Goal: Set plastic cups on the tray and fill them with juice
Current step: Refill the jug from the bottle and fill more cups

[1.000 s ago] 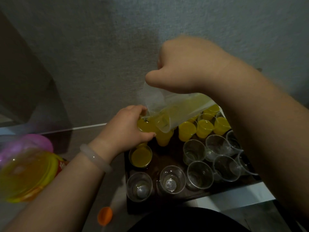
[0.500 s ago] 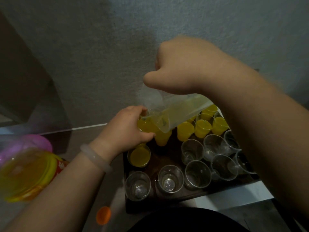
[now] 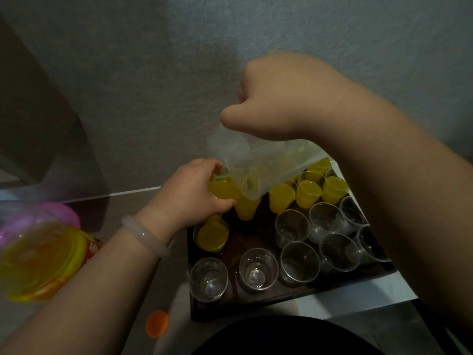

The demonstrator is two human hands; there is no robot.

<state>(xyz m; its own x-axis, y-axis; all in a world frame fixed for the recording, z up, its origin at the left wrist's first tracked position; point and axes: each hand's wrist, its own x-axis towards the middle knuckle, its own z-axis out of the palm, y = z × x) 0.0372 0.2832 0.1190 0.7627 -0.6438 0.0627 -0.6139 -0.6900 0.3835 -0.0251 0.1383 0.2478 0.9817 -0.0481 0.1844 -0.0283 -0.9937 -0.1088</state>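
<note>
Two hands: both at work above the dark tray (image 3: 256,301), which sits on the tabletop (image 3: 143,208).
Left hand (image 3: 190,194): fingers wrapped around a juice-filled cup (image 3: 222,189), held tilted at the tray's far left, above the other cups.
Right hand (image 3: 276,103): raised, fingers clenched on the top of a clear pitcher (image 3: 263,170) tipped steeply down, its mouth touching or just over the held cup's rim.
Filled cups: a row of yellow ones (image 3: 308,192) along the tray's far edge, plus one filled cup (image 3: 212,237) near the left side.
Empty cups (image 3: 298,261): clear, upright, grouped on the tray's near and right parts.
Wrist: a pale bangle (image 3: 143,235) on the left arm.
Tabletop left: a blurred yellow container (image 3: 38,260), and an orange cap (image 3: 156,324) lying near the tray's front corner.
</note>
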